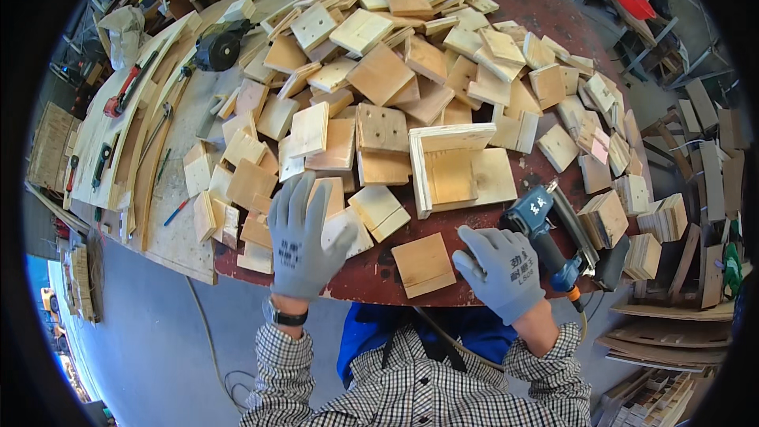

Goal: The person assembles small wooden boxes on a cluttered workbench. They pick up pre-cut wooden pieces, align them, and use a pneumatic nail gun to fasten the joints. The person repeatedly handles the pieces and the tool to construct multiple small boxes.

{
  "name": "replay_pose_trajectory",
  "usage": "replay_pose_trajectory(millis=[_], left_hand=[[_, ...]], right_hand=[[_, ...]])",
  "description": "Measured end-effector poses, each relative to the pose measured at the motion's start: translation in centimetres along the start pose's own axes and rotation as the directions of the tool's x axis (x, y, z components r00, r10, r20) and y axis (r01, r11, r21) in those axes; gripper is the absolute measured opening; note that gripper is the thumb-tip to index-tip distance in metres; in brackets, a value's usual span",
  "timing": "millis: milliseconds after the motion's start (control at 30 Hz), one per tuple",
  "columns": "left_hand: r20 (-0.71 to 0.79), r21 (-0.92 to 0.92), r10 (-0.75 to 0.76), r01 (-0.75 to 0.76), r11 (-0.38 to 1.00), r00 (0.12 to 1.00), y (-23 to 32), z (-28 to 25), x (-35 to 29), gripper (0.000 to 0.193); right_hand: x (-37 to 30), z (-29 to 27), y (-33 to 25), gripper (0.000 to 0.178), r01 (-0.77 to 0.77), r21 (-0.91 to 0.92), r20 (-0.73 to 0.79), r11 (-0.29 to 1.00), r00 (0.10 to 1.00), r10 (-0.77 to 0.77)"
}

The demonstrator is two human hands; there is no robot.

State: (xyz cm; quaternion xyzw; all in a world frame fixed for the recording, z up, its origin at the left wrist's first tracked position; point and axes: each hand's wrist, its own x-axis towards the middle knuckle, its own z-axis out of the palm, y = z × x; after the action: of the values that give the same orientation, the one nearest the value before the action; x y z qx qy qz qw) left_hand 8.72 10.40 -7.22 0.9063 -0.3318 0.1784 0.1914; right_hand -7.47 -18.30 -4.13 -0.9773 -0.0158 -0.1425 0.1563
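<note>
Both my hands wear grey work gloves with dark printing. My left hand (302, 233) hovers over the near left edge of a heap of square wooden blocks (381, 73), its fingers stretched out and thumb apart. Nothing is in it. My right hand (502, 269) is held above the table's near edge, beside a blue pneumatic nail gun (531, 217) lying at the right; its fingers are partly bent, thumb and forefinger apart, holding nothing I can see. Between my hands a single square wooden block (424, 265) lies flat. Beyond it stands a corner-shaped plywood frame (423, 178) with a board inside.
The dark red table (360, 278) carries the heap. Plywood sheets (178, 182) at the left bear a red-handled tool (120, 101), a black tape-like reel (219, 47) and a blue pen (175, 213). Stacked blocks (604, 219) stand right of the nail gun. A hose (207, 340) lies on the floor.
</note>
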Motion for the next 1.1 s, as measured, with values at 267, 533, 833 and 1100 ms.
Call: replay_pose_trajectory(millis=[267,533,833,1100], left_hand=[[-0.074,-0.008,0.056,-0.057,0.998,0.996,-2.7,4.4,16.8,0.076],[0.156,0.321,-0.268,0.207,0.924,0.951,2.3,7.3,24.6,0.087],[0.32,-0.918,-0.22,0.359,0.168,0.921,1.7,2.7,19.4,0.046],[0.431,-0.855,-0.253,0.482,0.192,0.866,10.7,1.6,11.5,0.057]], right_hand=[[-0.1,-1.9,-1.8,0.039,-0.032,0.06,-0.067,0.998,0.997,0.036],[-2.7,-2.7,-1.4,0.041,-0.162,0.115,-0.061,0.98,0.984,0.169],[0.6,-5.5,1.0,0.049,-0.28,0.592,-0.074,0.756,0.915,0.397],[7.2,-3.3,1.8,0.052,-0.328,0.683,-0.022,0.653,0.884,0.467]])
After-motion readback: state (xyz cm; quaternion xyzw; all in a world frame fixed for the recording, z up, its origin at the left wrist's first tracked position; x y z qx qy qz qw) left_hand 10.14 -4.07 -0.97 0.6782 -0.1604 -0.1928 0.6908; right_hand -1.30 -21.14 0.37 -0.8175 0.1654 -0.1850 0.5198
